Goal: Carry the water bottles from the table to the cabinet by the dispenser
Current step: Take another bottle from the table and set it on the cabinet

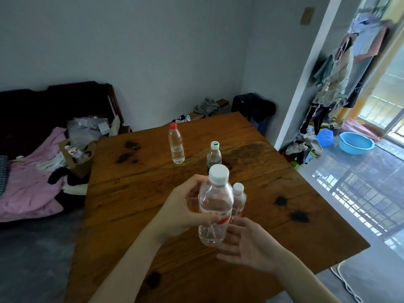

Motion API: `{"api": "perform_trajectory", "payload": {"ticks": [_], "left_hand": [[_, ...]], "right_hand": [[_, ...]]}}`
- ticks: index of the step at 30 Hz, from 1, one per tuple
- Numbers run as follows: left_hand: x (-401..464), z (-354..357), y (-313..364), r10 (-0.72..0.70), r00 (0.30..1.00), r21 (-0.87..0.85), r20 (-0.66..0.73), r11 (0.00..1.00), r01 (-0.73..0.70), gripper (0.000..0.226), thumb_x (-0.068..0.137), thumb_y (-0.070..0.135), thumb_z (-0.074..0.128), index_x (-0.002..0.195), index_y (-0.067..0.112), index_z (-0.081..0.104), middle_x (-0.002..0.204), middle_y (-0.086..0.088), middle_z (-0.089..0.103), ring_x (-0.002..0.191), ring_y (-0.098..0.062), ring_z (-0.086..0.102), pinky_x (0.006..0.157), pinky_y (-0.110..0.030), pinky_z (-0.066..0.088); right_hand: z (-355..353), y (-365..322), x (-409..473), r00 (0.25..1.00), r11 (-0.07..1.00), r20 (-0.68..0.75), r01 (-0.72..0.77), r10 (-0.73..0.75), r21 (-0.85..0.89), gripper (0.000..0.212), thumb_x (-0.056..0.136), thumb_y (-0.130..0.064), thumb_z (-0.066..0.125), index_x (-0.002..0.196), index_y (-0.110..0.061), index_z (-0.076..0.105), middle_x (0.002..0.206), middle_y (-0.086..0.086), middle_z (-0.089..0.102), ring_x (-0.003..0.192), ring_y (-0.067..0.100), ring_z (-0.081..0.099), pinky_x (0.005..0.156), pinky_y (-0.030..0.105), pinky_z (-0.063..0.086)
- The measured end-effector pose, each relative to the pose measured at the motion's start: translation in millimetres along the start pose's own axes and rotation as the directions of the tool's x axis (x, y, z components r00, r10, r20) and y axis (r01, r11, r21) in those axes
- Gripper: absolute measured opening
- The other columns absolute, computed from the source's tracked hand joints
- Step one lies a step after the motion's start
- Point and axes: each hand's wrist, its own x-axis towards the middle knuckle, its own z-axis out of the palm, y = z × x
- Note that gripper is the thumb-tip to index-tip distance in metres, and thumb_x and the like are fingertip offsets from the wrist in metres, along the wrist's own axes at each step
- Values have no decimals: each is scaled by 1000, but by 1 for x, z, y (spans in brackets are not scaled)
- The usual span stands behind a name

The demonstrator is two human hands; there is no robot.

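My left hand (pixel 185 209) grips a clear water bottle with a white cap and red label (pixel 214 213), lifted above the wooden table (pixel 135 193). My right hand (pixel 247 241) is open beside and under the bottle's base, its fingers spread and touching it. Just behind stands a smaller white-capped bottle (pixel 238 200) on the table. Farther back stand a green-and-white-capped bottle (pixel 214 156) and a red-capped bottle (pixel 176 144). No cabinet or dispenser is in view.
A dark bench with pink cloth and bags (pixel 32 171) lies left of the table. At the right, a doorway leads to a balcony with hanging clothes (pixel 336 73) and a blue basin (pixel 356 142). A white cord (pixel 347 285) lies on the floor by the table's near right corner.
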Motion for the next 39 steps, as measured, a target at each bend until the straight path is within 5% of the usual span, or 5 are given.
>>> {"api": "perform_trajectory", "payload": {"ticks": [14, 22, 27, 39], "left_hand": [[32, 30, 32, 3, 996, -53, 91, 999, 2, 69, 62, 36, 94, 123, 40, 63, 123, 6, 72, 118, -22, 69, 100, -54, 57], [50, 34, 62, 138, 954, -45, 267, 990, -131, 63, 63, 42, 90, 119, 51, 62, 119, 17, 72, 110, -4, 70, 86, -24, 60], [52, 51, 71, 203, 880, -88, 430, 979, -183, 58, 71, 29, 92, 118, 47, 63, 116, 16, 74, 106, -3, 72, 83, -15, 58], [16, 168, 113, 313, 590, -269, 744, 949, -165, 66, 56, 41, 91, 116, 36, 64, 108, 12, 78, 101, -12, 76, 84, -28, 61]], "right_hand": [[-15, -5, -43, 988, 981, -87, 140, -129, 133, 63, 84, -38, 60, 133, 1, 52, 129, 22, 63, 119, 36, 62, 95, 48, 53], [-5, 12, -83, 938, 901, -152, 343, -313, 264, 59, 99, -42, 44, 137, 4, 44, 133, 24, 60, 121, 37, 60, 94, 46, 54], [-2, 44, -110, 881, 813, -269, 465, -388, 350, 65, 95, -41, 50, 137, 8, 46, 134, 26, 58, 120, 39, 60, 95, 45, 54], [5, 162, -213, 611, 505, -638, 778, -469, 374, 64, 88, -35, 62, 132, 11, 54, 136, 30, 55, 122, 41, 55, 106, 48, 45]]}}
